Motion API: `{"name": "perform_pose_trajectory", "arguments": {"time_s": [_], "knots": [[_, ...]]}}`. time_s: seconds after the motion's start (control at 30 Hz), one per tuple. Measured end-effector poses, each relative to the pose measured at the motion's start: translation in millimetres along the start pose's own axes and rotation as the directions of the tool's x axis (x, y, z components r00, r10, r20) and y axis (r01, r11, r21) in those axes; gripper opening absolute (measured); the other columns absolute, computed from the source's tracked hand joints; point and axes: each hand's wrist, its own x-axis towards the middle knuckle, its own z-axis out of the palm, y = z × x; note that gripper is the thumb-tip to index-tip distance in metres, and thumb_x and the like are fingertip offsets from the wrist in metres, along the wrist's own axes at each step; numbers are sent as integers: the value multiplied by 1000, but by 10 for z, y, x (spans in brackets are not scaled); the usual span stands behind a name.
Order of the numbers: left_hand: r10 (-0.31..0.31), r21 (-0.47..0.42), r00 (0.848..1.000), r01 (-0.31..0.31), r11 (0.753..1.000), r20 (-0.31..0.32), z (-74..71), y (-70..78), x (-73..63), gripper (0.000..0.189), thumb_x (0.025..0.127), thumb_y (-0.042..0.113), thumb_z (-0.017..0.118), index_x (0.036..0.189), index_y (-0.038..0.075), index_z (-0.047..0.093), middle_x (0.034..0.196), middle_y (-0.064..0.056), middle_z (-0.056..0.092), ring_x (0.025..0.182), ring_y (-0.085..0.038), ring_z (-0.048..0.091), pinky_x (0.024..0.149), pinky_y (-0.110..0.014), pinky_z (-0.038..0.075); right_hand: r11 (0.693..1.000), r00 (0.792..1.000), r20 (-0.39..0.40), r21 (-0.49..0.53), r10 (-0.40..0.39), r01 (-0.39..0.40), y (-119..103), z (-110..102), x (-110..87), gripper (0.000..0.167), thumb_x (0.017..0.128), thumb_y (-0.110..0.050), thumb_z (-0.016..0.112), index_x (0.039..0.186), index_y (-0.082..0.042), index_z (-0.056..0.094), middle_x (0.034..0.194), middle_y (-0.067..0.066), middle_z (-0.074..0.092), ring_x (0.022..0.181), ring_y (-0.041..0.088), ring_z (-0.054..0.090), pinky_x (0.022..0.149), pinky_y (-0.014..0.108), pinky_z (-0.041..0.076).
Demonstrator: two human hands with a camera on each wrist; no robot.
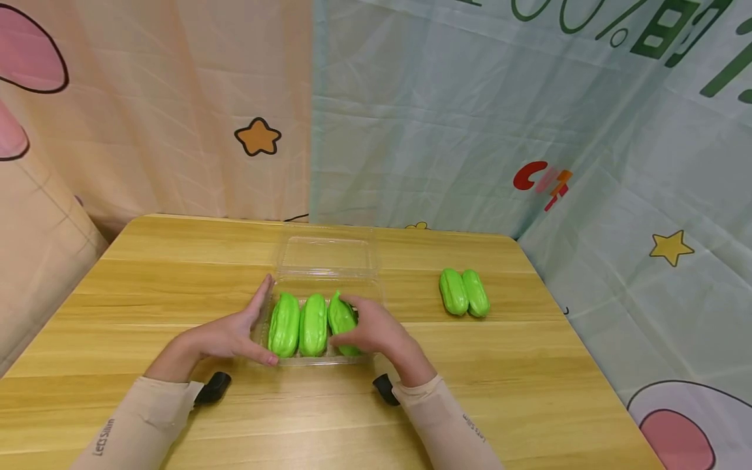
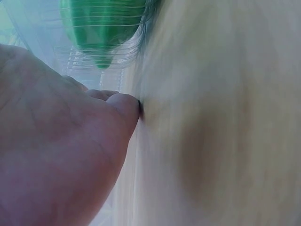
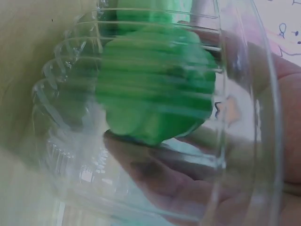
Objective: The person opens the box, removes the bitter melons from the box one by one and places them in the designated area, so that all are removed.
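A clear plastic clamshell box (image 1: 294, 360) lies on the table with its lid (image 1: 326, 254) folded back. Inside stand two green ridged gourd-like vegetables, the left one (image 1: 284, 325) and the middle one (image 1: 314, 325), side by side. My right hand (image 1: 376, 329) reaches over the box's right side and grips a third green gourd (image 1: 343, 320), partly hidden by the fingers, between thumb and fingers. Spread wide at the box's left side is my left hand (image 1: 232, 334), its thumb by the front left corner and its fingers along the left wall. Whether it presses the wall I cannot tell.
Two more green gourds (image 1: 464, 292) lie together on the table (image 1: 505, 391) to the right of the box. Printed curtains (image 1: 411, 130) hang behind the table and at its right. Black wrist devices (image 1: 213, 388) show beneath both wrists.
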Motion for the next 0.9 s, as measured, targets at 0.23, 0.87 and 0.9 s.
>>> {"name": "perform_pose_trajectory", "arguments": {"time_s": [0.23, 0.87, 0.9], "knots": [[-16, 3, 1000, 16, 1000, -2, 1, 4, -2, 148, 75, 18, 91, 151, 19, -35, 158, -16, -36, 143, -47, -24, 109, -71, -8, 992, 997, -80, 123, -24, 34, 40, -90, 8, 86, 75, -18, 91, 148, -4, 47, 140, 15, 56, 126, 33, 55, 101, 44, 48], [-26, 4, 1000, 26, 1000, -1, 2, 14, -7, 147, 75, 17, 91, 151, 19, -36, 158, -15, -36, 143, -48, -25, 108, -72, -7, 937, 976, -217, 336, -23, 97, 146, -381, -21, 85, 71, -12, 93, 145, -9, 50, 136, 11, 57, 122, 32, 57, 92, 41, 54], [-25, 5, 1000, 25, 1000, -1, 2, 17, -9, 147, 75, 17, 91, 151, 18, -35, 158, -15, -36, 143, -48, -25, 108, -72, -7, 936, 974, -224, 337, -19, 96, 153, -398, -24, 85, 71, -12, 93, 145, -9, 50, 136, 11, 57, 122, 32, 57, 92, 41, 54]]}}
